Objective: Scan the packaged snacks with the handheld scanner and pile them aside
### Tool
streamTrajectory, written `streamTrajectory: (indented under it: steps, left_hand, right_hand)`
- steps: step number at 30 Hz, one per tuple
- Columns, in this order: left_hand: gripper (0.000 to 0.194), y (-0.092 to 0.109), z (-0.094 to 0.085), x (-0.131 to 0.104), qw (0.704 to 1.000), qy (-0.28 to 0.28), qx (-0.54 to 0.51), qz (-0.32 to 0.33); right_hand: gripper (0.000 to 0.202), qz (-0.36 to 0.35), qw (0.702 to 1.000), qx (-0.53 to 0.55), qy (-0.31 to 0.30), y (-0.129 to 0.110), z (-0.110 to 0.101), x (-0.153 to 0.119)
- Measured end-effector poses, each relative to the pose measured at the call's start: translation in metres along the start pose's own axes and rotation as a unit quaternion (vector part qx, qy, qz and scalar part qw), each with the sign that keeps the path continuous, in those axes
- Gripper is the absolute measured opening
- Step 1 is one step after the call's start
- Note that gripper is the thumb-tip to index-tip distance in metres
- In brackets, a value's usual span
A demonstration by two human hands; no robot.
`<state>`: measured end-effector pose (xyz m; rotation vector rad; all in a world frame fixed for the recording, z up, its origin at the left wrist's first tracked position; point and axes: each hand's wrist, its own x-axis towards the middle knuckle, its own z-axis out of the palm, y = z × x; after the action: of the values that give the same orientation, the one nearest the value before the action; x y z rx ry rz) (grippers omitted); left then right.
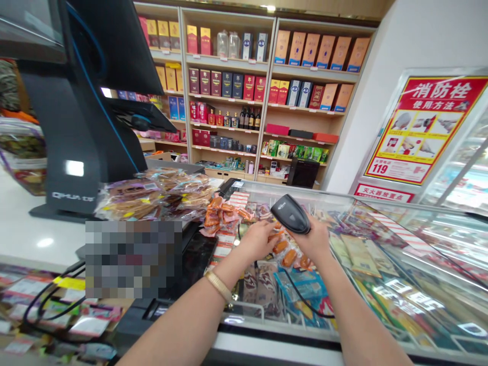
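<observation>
A long, white-edged, glass-topped freezer [282,349] is stretching beneath both arms, a tall black checkout terminal [82,114] standing to its left. The left hand [258,241] is bending its fingers at clear plastic packets of orange, sausage-shaped snacks [280,247], lying between the hands; whether it is pinching one, I cannot tell. The right hand [313,238] is gripping a black, rounded plastic barcode scanner [288,212] just above them.

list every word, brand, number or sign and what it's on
"消防栓 使用方法": red poster heading
"119": same poster
"灭火器放置点": red sign below it
"QIHUA": black stand; next characters unclear
Too small or blurred: scanner logo, shelved boxes, price labels, poster fine print, bright letters lower right
</observation>
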<state>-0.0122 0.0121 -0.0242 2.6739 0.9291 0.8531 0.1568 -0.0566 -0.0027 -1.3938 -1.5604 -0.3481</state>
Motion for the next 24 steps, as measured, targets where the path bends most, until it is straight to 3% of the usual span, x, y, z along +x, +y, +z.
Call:
streamTrajectory:
  steps: [2,5,9,11,13,15,17,18,22,24]
  left_hand:
    - [0.025,0.0,0.009,-0.002,0.998,-0.05,0.015,-0.031]
    - [0.03,-0.006,0.016,-0.002,0.996,-0.058,-0.033,-0.055]
    - [0.049,-0.012,0.021,0.0,0.989,-0.01,-0.127,-0.071]
    - [0.05,-0.012,0.023,0.002,0.979,0.016,-0.183,-0.092]
    - [0.042,-0.01,0.022,0.004,0.956,0.045,-0.258,-0.13]
    - [0.033,-0.008,0.018,0.007,0.916,0.081,-0.351,-0.176]
    - [0.029,-0.004,0.01,0.009,0.845,0.135,-0.465,-0.227]
    - [0.027,-0.003,0.005,0.011,0.794,0.161,-0.531,-0.249]
    - [0.008,0.001,-0.016,0.015,0.514,0.201,-0.77,-0.32]
    - [0.015,0.001,-0.023,0.017,0.435,0.194,-0.811,-0.34]
  right_hand:
    - [0.017,-0.001,1.0,-0.001,-0.007,-0.001,-0.001,0.0]
    - [0.016,-0.001,1.0,0.002,-0.011,-0.002,-0.002,0.0]
    - [0.017,0.003,1.0,0.009,-0.009,-0.002,-0.001,0.0]
    - [0.018,0.002,1.0,0.013,-0.007,-0.001,-0.001,0.0]
    - [0.019,0.0,1.0,0.011,-0.003,0.0,0.0,0.0]
    - [0.023,-0.001,1.0,0.01,0.005,0.001,0.001,0.0]
    - [0.027,-0.001,1.0,0.01,0.014,0.003,0.001,0.0]
    - [0.027,-0.001,1.0,0.009,0.018,0.004,0.001,0.0]
    - [0.025,-0.005,1.0,0.001,0.026,0.006,0.002,0.0]
    - [0.025,-0.011,1.0,0.002,0.025,0.005,0.001,0.0]
